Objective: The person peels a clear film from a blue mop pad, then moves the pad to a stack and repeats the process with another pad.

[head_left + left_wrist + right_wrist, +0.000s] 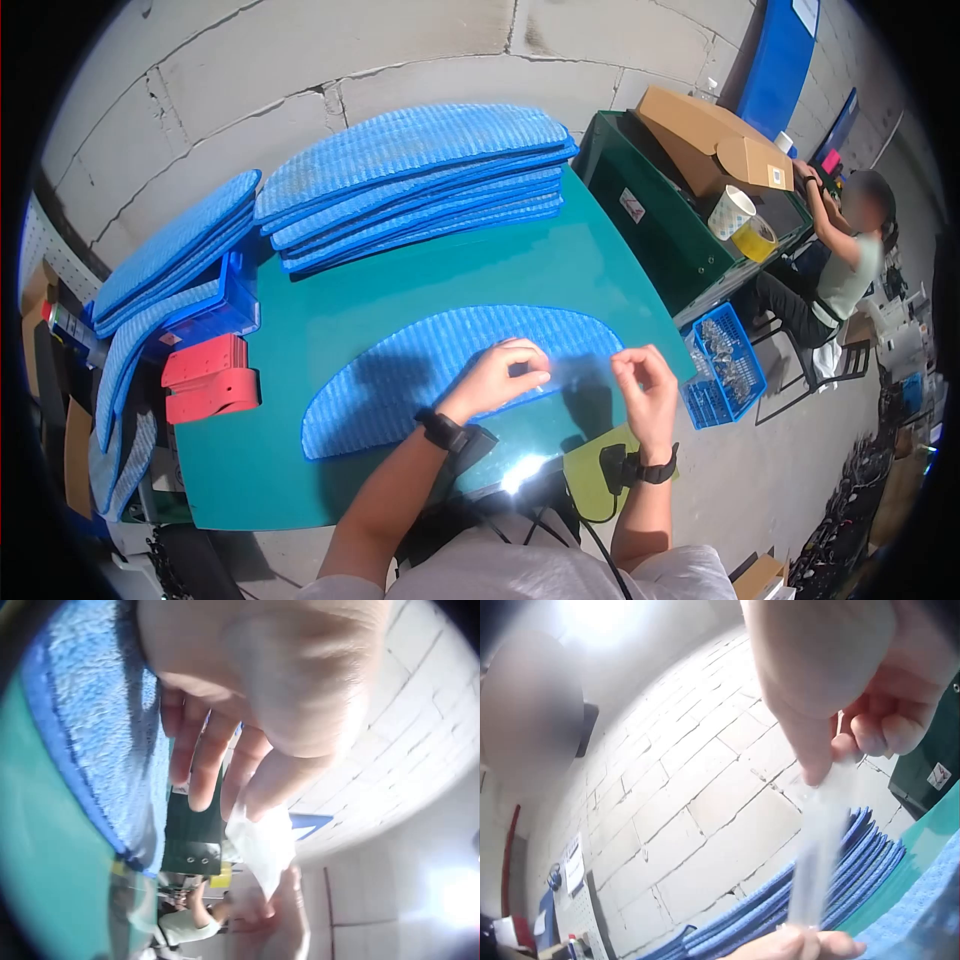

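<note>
Pale block wall (430, 35) behind a green tabletop (280, 490), on which a blue textile pad (480, 325) with one curved edge lies flat; a stack of similar pads (400, 150) stands nearer the wall, with red pieces (210, 380) at the person's left. Above the pad, toward its right end, a translucent strip (814, 859) spans the space between the two hands. The left hand (503, 378) pinches one end between thumb and index finger, its other fingers extended and slightly apart; the right hand (648, 395) pinches the opposite end between thumb and fingertips, its remaining fingers curled. Whether the strip is taut or slightly slack cannot be told, since it is blurred. Principal hazards, as judged from this arrangement: so thin a sheet may crease or fold upon itself should the hands draw together or tilt unequally; it may tear or slip free if pulled hard, each pinch covering only a small area. Were one end released, the light strip could curl or drift onto the pad's pile. A black cable (605, 518) hanging near the right wrist might catch on the table's front edge and jerk that hand.
</note>
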### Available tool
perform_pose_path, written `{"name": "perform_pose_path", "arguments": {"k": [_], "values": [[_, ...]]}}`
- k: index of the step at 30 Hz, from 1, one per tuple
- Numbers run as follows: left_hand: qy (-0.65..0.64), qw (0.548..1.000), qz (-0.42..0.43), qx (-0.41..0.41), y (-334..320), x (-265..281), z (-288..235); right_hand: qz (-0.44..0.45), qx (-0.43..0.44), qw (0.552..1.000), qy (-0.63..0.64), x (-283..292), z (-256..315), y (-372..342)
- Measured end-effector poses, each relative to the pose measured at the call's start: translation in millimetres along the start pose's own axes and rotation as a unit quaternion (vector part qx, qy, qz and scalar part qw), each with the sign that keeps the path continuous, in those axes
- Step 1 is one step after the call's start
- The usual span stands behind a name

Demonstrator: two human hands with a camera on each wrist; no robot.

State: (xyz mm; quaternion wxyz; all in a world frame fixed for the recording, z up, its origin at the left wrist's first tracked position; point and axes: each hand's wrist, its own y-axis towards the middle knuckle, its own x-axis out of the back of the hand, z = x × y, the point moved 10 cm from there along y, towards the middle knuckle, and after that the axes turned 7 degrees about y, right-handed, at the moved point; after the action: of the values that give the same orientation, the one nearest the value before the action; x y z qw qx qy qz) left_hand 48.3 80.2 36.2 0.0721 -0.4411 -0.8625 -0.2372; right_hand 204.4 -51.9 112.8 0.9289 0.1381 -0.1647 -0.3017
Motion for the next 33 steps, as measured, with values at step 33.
{"name": "perform_pose_path", "arguments": {"k": [33], "values": [[0.395, 0.895, -0.200, 0.059, -16, 28, -1, 0.061, -0.006, 0.944, -0.325, -62, -94, 56]]}}
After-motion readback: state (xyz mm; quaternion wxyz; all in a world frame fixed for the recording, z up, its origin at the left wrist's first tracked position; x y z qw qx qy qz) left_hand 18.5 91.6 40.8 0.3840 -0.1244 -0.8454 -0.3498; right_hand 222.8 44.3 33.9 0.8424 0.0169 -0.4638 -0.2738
